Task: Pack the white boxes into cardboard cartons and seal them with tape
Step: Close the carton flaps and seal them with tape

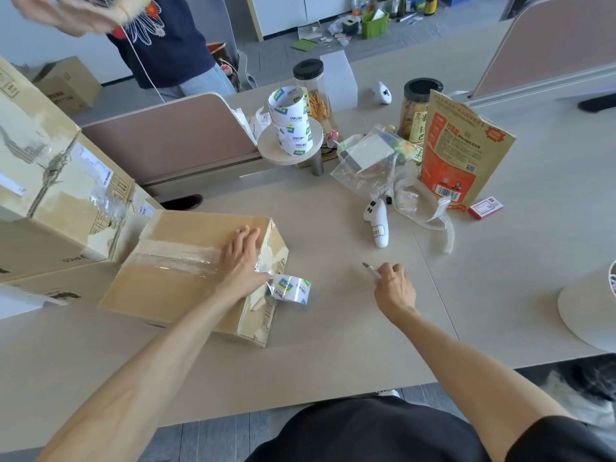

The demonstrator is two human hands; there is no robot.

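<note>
A closed cardboard carton (173,281) lies on the desk at left, with clear tape along its top seam. My left hand (241,258) lies flat on the carton's right end, fingers spread, pressing the tape down. A tape roll (290,288) hangs at the carton's right side, joined to it by a strip of tape, just below that hand. My right hand (395,288) rests on the desk to the right, closed around a pen (371,270) whose tip points up-left. No white boxes are visible.
A larger taped carton (50,181) stands at left. Stacked tape rolls (291,123) sit on a round stand. Two white controllers (376,221), plastic bags (376,161), snack jars and an orange pouch (456,151) crowd the right back. Another person (160,38) stands behind the divider.
</note>
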